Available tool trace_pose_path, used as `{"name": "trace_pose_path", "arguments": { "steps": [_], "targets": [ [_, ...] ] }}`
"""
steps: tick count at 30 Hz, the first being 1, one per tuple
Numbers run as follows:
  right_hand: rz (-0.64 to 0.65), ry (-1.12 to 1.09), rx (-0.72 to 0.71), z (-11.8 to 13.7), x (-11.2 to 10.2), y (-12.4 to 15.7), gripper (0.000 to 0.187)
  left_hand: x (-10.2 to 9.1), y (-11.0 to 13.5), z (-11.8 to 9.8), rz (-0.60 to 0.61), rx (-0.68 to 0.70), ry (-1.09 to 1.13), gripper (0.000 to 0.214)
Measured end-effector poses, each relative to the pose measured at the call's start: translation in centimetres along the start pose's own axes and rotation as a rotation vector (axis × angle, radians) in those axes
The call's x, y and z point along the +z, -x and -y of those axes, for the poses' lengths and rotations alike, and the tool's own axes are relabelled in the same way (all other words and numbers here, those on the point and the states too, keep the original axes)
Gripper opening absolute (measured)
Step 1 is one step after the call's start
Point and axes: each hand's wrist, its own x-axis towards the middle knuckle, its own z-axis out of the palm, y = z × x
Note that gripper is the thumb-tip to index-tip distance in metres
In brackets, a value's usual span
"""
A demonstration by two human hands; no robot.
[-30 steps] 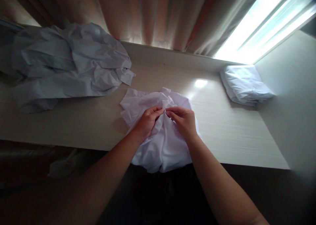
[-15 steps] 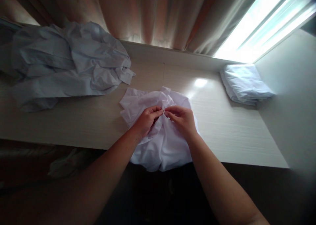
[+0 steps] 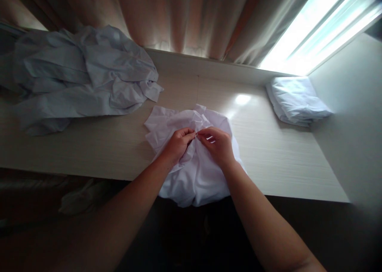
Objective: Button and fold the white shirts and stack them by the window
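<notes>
A crumpled white garment (image 3: 195, 176) lies on the pale wooden table (image 3: 277, 156), its lower part hanging over the near edge. My left hand (image 3: 178, 144) and my right hand (image 3: 219, 144) rest on top of it, fingertips meeting at its middle. Both hands are closed in a pinch on a fold of the white cloth. What sits exactly between the fingertips is too small to make out.
A loose heap of white clothes (image 3: 80, 77) covers the table's far left. A folded white stack (image 3: 297, 101) sits at the far right against the grey wall (image 3: 352, 117). Curtains (image 3: 185, 17) hang behind, with a bright window at upper right. More cloth (image 3: 86, 196) lies below the table edge.
The hands have stayed on the same spot; the right fingers have curled a little more over the fold. The garment has barely shifted.
</notes>
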Motion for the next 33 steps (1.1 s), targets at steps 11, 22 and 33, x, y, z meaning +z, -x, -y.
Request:
{"name": "trace_pose_path", "arguments": {
  "steps": [11,22,33],
  "targets": [
    [0.04,0.017,-0.033,-0.2,0.0,-0.1,0.009,-0.2,0.0,-0.2,-0.019,0.231,-0.397,0.032],
    [0.014,-0.117,0.078,-0.1,0.1,0.0,0.011,-0.5,0.1,-0.5,0.002,0.253,-0.482,0.025],
    [0.019,-0.396,0.298,-1.1,0.0,-0.3,0.018,-0.2,0.3,-0.5,-0.007,0.293,-0.568,0.025]
  ]
}}
